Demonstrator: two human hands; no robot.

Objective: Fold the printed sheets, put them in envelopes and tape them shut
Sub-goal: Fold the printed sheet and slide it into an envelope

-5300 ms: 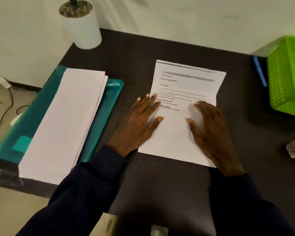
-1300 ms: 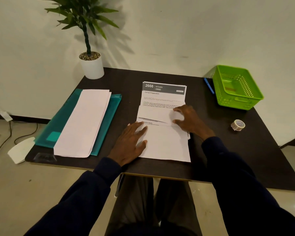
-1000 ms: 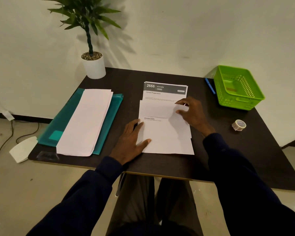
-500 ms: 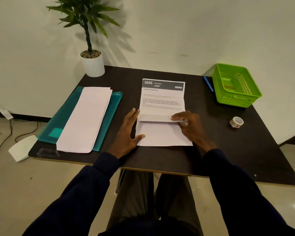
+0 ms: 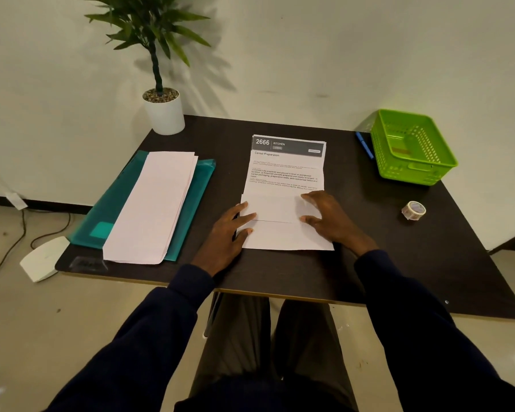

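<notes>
Now, nearest to us, our dark sleeves (image 5: 399, 307) reach over the front edge of the table (image 5: 399, 263). Both hands lie flat on the lower part of the printed sheet (image 5: 286, 173), which sits mid-table, text side up. Our left hand (image 5: 229, 233) rests at the sheet's left edge, fingers straight and pointing inward, forefinger and thumb on the paper. It grasps nothing and, we judge, pins the sheet against sliding. Our right hand (image 5: 330, 220) is spread palm down over the right end of a blank white panel lying across the sheet, fingers splayed and gripping nothing. We take this as pressing a fold flat. Whether that panel is the sheet's own turned-up end we cannot tell.

To our left a stack of long white envelopes (image 5: 152, 206) lies on a teal folder (image 5: 201, 185), handy for the next step. To the right the tape roll (image 5: 414, 210) stands apart. Farther back are a green basket (image 5: 411, 171), a blue pen (image 5: 364, 145) beside it, and a potted plant (image 5: 164, 114) at the far left corner.
</notes>
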